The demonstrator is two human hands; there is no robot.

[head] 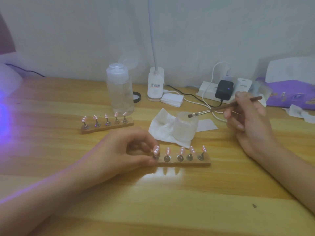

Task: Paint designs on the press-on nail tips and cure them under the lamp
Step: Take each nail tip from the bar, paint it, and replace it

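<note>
Two wooden strips hold several pink nail tips with white dots on small metal stands. The near strip (187, 163) lies in front of me; my left hand (122, 154) pinches its leftmost stand (156, 156) with the nail tip (156, 149) on it. The far strip (109, 127) lies further back to the left. My right hand (247, 120) grips a thin brown brush (226, 108), its bristles over the mouth of a small frosted jar (185, 128).
The jar stands on a white tissue (162, 128). Behind are a clear pump bottle (120, 89), a white clip lamp base (155, 84), a power strip (208, 90) with a black adapter and cables, and a purple box (293, 94). Purple light glows at the left edge.
</note>
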